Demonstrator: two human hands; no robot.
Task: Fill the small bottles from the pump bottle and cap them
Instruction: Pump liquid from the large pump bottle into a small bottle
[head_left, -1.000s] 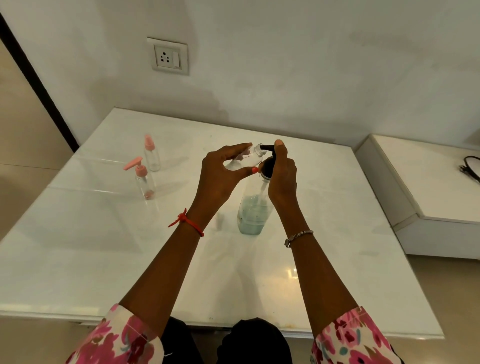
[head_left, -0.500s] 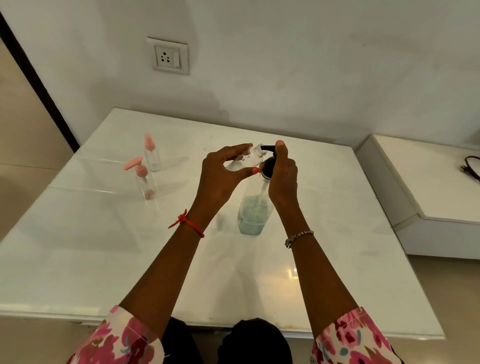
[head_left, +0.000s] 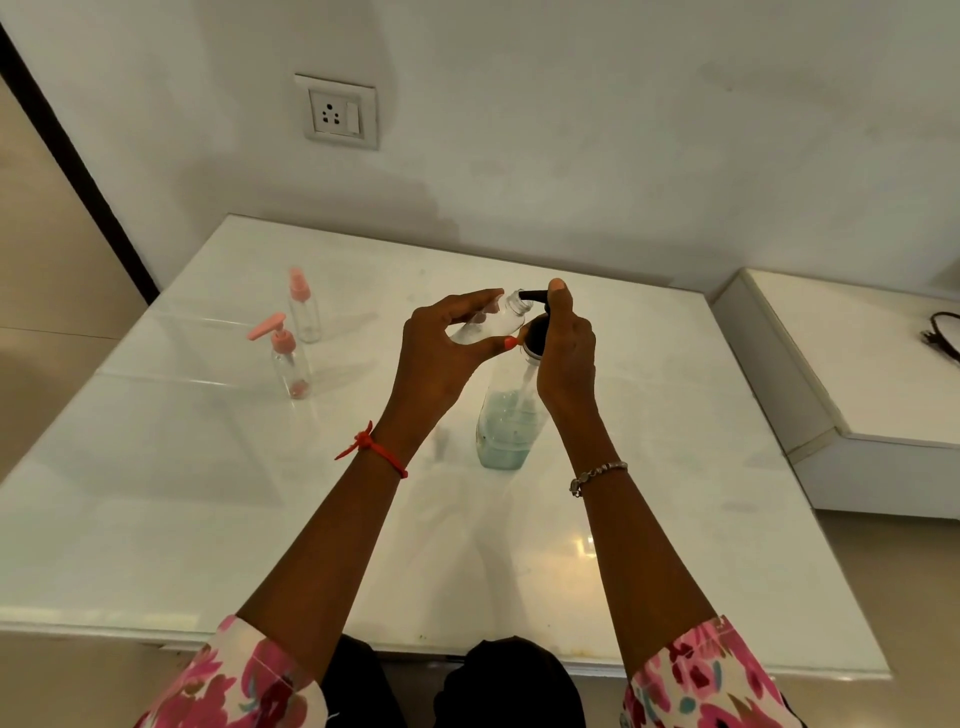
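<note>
White desk (head_left: 208, 519) under a pale wall is carrying the work. Left grip (head_left: 441, 353) is pinching a small bottle (head_left: 493, 322), tilted, its open mouth meeting the black spout (head_left: 532, 296) just beside the right grip (head_left: 563, 358). Right grip is curling round the top of the pump bottle (head_left: 506, 431), thumb on the pump, with the bottle's body standing directly beneath it. Two pink-topped bottles (head_left: 288, 364) (head_left: 304, 312) are standing well left of the left grip.
</note>
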